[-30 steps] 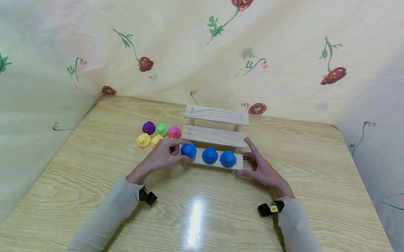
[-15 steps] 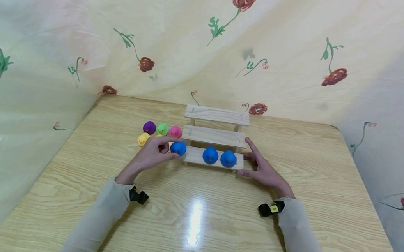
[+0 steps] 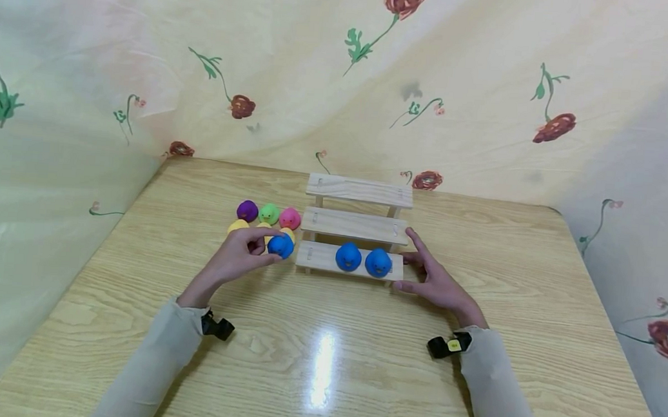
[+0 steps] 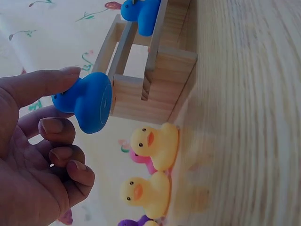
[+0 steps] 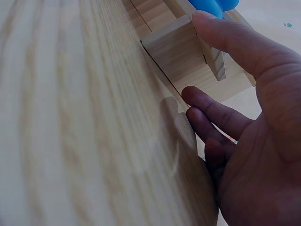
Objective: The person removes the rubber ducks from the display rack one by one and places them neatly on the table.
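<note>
In the head view, my left hand (image 3: pixel 236 253) pinches a blue rubber duck (image 3: pixel 281 247) between thumb and fingers, left of the wooden three-step stand (image 3: pixel 321 257). The left wrist view shows this duck (image 4: pixel 93 104) raised off the table, its flat underside facing the stand. Two more blue ducks (image 3: pixel 349 257) sit side by side on the right half of the lowest step. At the stand's right end is my right hand (image 3: pixel 438 284), index finger stretched along the middle step. Its thumb (image 5: pixel 230 35) touches the lowest step's edge in the right wrist view, the other fingers loosely bent beside it.
Behind the held duck stand yellow ducks (image 4: pixel 153 143), partly covered by my left hand in the head view. A purple duck (image 3: pixel 247 211), a green duck (image 3: pixel 268 214) and a pink duck (image 3: pixel 290 218) form the row behind them. Patterned cloth (image 3: pixel 296 89) hangs beyond the wooden table (image 3: pixel 392 368).
My left hand has lifted the blue duck off the left end of the lowest step and carried it left, in front of the yellow ducks. The right hand has stayed in place.
</note>
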A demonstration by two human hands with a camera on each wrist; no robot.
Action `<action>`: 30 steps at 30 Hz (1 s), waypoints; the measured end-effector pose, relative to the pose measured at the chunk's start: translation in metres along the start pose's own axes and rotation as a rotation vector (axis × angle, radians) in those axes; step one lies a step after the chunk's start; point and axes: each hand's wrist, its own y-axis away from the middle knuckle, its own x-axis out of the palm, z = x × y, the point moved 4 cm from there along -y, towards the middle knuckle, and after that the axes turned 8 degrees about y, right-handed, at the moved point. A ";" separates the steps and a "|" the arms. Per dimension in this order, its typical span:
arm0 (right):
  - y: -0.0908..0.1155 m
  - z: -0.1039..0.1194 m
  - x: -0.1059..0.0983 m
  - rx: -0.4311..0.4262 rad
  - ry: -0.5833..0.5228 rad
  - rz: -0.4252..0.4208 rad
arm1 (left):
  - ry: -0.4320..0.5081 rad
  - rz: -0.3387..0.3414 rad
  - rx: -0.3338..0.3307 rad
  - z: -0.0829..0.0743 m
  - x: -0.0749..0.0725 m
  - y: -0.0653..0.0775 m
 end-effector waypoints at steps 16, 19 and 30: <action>0.002 -0.003 0.001 -0.019 0.015 -0.015 | 0.006 0.024 -0.042 0.026 -0.001 0.008; 0.002 -0.003 0.001 -0.023 0.012 -0.015 | 0.016 0.040 -0.035 0.029 0.001 0.009; 0.002 -0.003 0.003 -0.034 0.023 -0.022 | 0.030 0.054 -0.015 0.036 0.005 0.011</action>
